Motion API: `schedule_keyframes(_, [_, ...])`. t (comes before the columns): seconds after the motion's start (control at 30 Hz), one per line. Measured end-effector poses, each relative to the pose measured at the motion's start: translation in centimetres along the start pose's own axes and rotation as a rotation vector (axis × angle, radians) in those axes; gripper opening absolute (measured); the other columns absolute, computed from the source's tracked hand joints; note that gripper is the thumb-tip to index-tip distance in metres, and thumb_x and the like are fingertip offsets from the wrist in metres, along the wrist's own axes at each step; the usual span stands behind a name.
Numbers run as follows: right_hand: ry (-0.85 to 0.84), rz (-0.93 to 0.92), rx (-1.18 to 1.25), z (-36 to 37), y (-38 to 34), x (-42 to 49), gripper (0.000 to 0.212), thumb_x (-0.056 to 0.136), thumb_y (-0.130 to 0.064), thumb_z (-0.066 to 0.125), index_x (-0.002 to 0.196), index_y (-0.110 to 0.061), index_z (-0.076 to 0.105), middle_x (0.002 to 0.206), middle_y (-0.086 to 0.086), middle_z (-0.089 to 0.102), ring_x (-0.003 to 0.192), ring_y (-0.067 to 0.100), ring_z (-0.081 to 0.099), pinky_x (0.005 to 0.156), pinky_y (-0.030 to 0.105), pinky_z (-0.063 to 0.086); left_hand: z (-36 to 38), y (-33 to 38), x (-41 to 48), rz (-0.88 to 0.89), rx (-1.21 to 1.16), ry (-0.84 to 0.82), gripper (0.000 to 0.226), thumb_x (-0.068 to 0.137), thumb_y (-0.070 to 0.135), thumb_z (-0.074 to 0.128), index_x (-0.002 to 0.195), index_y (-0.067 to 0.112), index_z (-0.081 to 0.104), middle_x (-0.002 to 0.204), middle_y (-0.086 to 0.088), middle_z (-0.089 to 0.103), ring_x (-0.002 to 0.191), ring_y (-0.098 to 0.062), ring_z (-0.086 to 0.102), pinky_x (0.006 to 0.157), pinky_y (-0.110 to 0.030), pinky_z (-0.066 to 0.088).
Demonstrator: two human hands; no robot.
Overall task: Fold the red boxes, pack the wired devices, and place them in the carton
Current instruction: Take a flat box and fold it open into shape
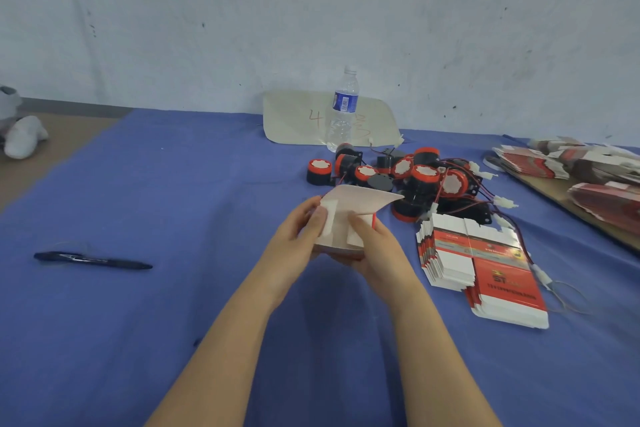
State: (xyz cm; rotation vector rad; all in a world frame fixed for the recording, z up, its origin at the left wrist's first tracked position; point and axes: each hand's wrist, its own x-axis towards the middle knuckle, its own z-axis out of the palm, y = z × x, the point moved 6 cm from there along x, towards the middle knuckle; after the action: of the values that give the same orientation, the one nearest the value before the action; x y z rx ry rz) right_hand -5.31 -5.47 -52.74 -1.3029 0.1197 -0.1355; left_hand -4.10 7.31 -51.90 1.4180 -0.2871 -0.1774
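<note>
Folding one red box (349, 199) is the step now. Both hands hold it over the middle of the tabletop (173, 191). The left hand (299, 236) grips its left side, thumb on a small flap. The right hand (379, 250) grips the right side. Next, I think, the big top flap must be pushed down and tucked in. The wired devices (415, 177) lie near the far edge.

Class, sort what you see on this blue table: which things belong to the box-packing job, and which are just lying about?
Part of the job:
half-folded box, held by the left hand and right hand
pile of wired devices
stack of flat red boxes

Just lying about:
pen
water bottle
paper sheet behind the bottle
</note>
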Motion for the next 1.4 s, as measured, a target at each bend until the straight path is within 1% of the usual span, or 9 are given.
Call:
schedule_keyframes(0.13, [-0.028, 0.038, -0.173, 0.6, 0.5, 0.0, 0.029, 0.095, -0.033, 0.056, 0.121, -0.021, 0.056, 0.118, 0.005, 0.066, 0.106, 0.022, 0.064, 0.083, 0.038, 0.057, -1.0, -0.7, 0.1, -0.045, 0.065, 0.157, 0.013, 0.097, 0.029, 0.054, 0.109, 0.032, 0.054, 0.115, 0.004, 0.064, 0.098, -0.012, 0.065, 0.077, -0.028, 0.058])
schedule_keyframes(0.33, [-0.075, -0.089, -0.577, 2.1, 0.3, 0.0, 0.078, 0.086, -0.033, 0.068, 0.148, -0.026, 0.022, 0.122, -0.013, 0.055, 0.102, 0.005, 0.060, 0.080, 0.014, 0.047, -2.1, -1.2, 0.2, -0.049, 0.046, 0.321, 0.017, 0.093, 0.019, 0.054, 0.105, 0.030, 0.053, 0.111, 0.003, 0.066, 0.090, -0.013, 0.069, 0.078, -0.031, 0.057])
schedule_keyframes(0.43, [0.137, -0.181, -0.728, 1.5, -0.5, 0.1, 0.026, 0.098, -0.037, 0.047, 0.114, -0.020, 0.058, 0.107, -0.003, 0.066, 0.088, 0.014, 0.059, 0.063, 0.008, 0.040, -1.9, -1.2, 0.3, -0.076, 0.049, 0.273, 0.040, 0.081, 0.036, 0.071, 0.113, 0.033, 0.048, 0.119, 0.008, 0.060, 0.101, -0.006, 0.061, 0.073, -0.020, 0.049])
schedule_keyframes(0.57, [0.360, -0.055, -0.494, 0.0, -0.3, 0.0, 0.065, 0.099, -0.050, 0.030, 0.088, 0.003, 0.066, 0.088, 0.015, 0.069, 0.085, 0.028, 0.064, 0.068, 0.019, 0.051, -1.2, -0.9, 0.3, -0.002, 0.172, 0.299, 0.058, 0.078, 0.042, 0.073, 0.125, 0.027, 0.043, 0.127, 0.005, 0.050, 0.113, -0.011, 0.054, 0.073, -0.016, 0.043])
schedule_keyframes(0.63, [0.382, 0.022, -0.270, -0.4, 0.1, 0.0, 0.052, 0.100, -0.042, 0.037, 0.087, -0.001, 0.065, 0.091, 0.016, 0.068, 0.087, 0.029, 0.066, 0.072, 0.036, 0.059, -1.2, 0.0, 0.2, 0.104, 0.158, 0.374, 0.038, 0.090, 0.049, 0.053, 0.119, 0.025, 0.048, 0.125, 0.001, 0.053, 0.112, -0.013, 0.054, 0.076, -0.017, 0.045])
schedule_keyframes(0.83, [0.162, 0.097, 0.198, 0.6, 0.2, -0.5, 0.024, 0.095, -0.013, 0.055, 0.119, -0.011, 0.058, 0.102, 0.009, 0.069, 0.087, 0.021, 0.070, 0.062, 0.027, 0.057, -1.1, -0.6, -0.1, 0.001, -0.365, 0.332, 0.061, 0.100, 0.054, 0.016, 0.123, 0.019, 0.060, 0.113, -0.006, 0.070, 0.106, -0.023, 0.065, 0.093, -0.042, 0.051])
schedule_keyframes(1.03, [0.133, -0.211, -0.477, 1.8, -1.6, -0.4, 0.021, 0.097, -0.020, 0.052, 0.109, -0.025, 0.068, 0.094, -0.008, 0.069, 0.074, 0.001, 0.061, 0.062, 0.010, 0.046, -3.6, -1.4, -0.3, -0.084, -0.301, 0.587, 0.048, 0.099, 0.054, 0.021, 0.082, 0.027, 0.057, 0.079, 0.006, 0.068, 0.073, -0.008, 0.064, 0.062, -0.025, 0.047])
schedule_keyframes(1.17, [0.126, -0.242, -0.680, 2.2, -1.4, -0.7, 0.041, 0.098, -0.041, 0.047, 0.059, -0.029, 0.054, 0.050, -0.021, 0.051, 0.053, -0.008, 0.049, 0.048, 0.008, 0.035, -3.9, -1.3, -0.3, -0.054, -0.192, 0.596, 0.051, 0.097, 0.059, 0.021, 0.075, 0.032, 0.058, 0.062, 0.016, 0.067, 0.064, 0.002, 0.063, 0.058, -0.019, 0.039])
schedule_keyframes(1.4, [0.193, -0.114, -0.770, 1.1, -0.3, 0.0, 0.022, 0.097, -0.016, 0.041, 0.117, -0.019, 0.051, 0.083, -0.009, 0.053, 0.064, 0.006, 0.049, 0.042, 0.006, 0.036, -3.5, -1.8, 0.2, -0.088, -0.426, 0.500, 0.027, 0.096, 0.017, 0.043, 0.118, 0.014, 0.057, 0.084, -0.001, 0.064, 0.070, -0.013, 0.061, 0.062, -0.026, 0.048])
